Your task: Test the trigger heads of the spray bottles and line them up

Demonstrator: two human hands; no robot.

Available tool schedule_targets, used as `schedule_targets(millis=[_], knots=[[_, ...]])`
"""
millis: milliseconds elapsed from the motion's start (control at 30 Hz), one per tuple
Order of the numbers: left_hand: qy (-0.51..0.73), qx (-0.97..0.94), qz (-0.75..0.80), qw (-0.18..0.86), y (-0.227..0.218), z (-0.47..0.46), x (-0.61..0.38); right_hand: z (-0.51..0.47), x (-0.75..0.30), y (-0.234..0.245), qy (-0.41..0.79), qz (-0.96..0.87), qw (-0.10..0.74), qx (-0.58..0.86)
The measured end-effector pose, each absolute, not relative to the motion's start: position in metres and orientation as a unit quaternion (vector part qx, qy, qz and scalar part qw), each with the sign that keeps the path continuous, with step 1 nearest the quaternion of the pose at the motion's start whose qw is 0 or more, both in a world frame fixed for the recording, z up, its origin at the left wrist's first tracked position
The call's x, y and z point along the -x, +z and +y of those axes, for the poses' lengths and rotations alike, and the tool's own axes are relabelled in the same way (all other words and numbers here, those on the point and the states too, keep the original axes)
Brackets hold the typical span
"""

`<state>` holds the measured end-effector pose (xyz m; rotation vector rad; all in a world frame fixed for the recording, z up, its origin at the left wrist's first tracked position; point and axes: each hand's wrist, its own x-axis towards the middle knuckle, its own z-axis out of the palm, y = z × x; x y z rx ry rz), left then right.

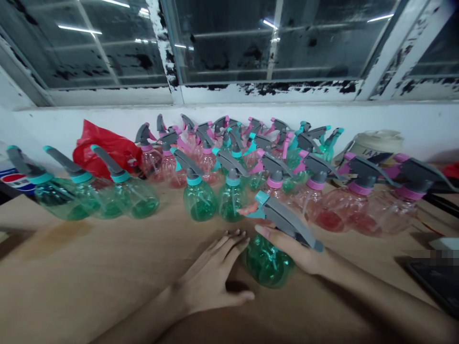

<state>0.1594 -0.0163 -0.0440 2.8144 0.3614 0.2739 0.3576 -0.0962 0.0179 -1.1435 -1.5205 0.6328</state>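
Note:
My right hand (pixel 292 246) is wrapped round the neck of a green spray bottle (pixel 268 263) with a grey and turquoise trigger head. The bottle stands near the front of the table, its nozzle pointing left and away. Just left of it, my left hand (pixel 215 272) lies low over the table with fingers stretched out and thumb apart, holding nothing. Beyond my hands, two more green spray bottles (pixel 200 199) stand side by side. Pink spray bottles (pixel 332 210) line up to the right. On the left are three green spray bottles (pixel 138 198) with their handles tilted up.
Several more pink and green spray bottles crowd the back by the wall. A red plastic bag (pixel 103 148) lies behind the left bottles, near a Pepsi container (pixel 17 179). At the right are a pale round container (pixel 376 143) and a dark flat object (pixel 435 282).

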Motion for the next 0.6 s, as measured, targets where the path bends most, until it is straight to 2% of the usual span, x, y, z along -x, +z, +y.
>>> schedule_targets(millis=[600], knots=[[0.112,-0.978,0.131,0.116,-0.0443,-0.0186,-0.1612,-0.0943,-0.3601,0.0173,0.25,-0.651,0.541,0.471]])
